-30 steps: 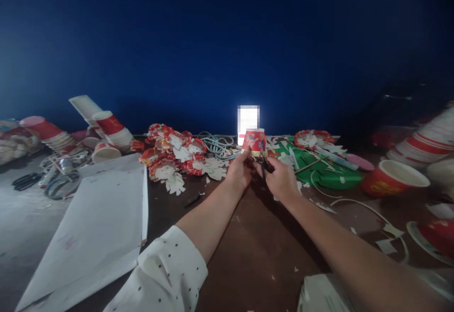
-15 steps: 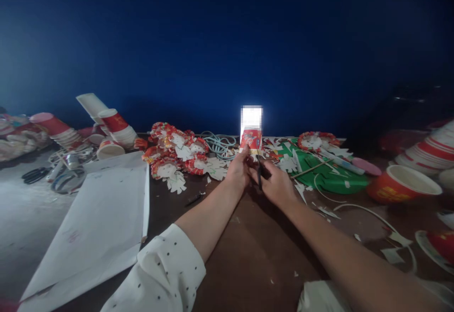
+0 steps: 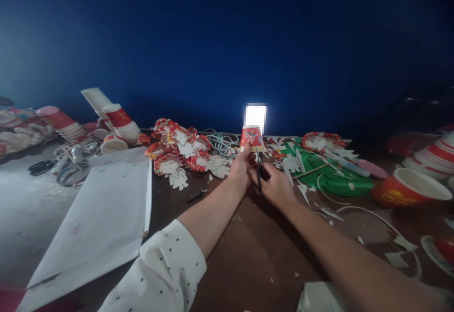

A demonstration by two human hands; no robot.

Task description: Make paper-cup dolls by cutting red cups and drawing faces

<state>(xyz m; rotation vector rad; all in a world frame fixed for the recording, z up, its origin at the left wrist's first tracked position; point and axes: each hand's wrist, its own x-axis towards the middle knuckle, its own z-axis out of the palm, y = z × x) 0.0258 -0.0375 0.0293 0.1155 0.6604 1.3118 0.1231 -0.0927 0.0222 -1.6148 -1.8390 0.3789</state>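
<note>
A red printed paper cup [image 3: 251, 138] is in my left hand [image 3: 241, 169], tilted up above the middle of the table. My right hand [image 3: 275, 185] is closed around dark-handled scissors [image 3: 259, 179], whose blades reach the cup's lower edge. My fingers hide much of the handles, and I cannot make out the cut itself. Left of my hands lie several red-ringed paper crafts [image 3: 180, 149] with white cut-paper pieces. A green cloth-like sheet [image 3: 331, 177] is spread to the right of my right hand.
Stacked paper cups [image 3: 124, 123] lean at the back left beside a bundle of pale cord [image 3: 223, 142]. White sheets [image 3: 102, 208] lie at left, near black scissors [image 3: 40, 166]. A large red paper bucket [image 3: 407, 189] stands at right. Paper scraps [image 3: 329, 212] litter the brown table.
The view has shifted slightly, so the things on the table sit a little farther right. Both hands keep hold of the cup and scissors; the scissors' handles have turned slightly.
</note>
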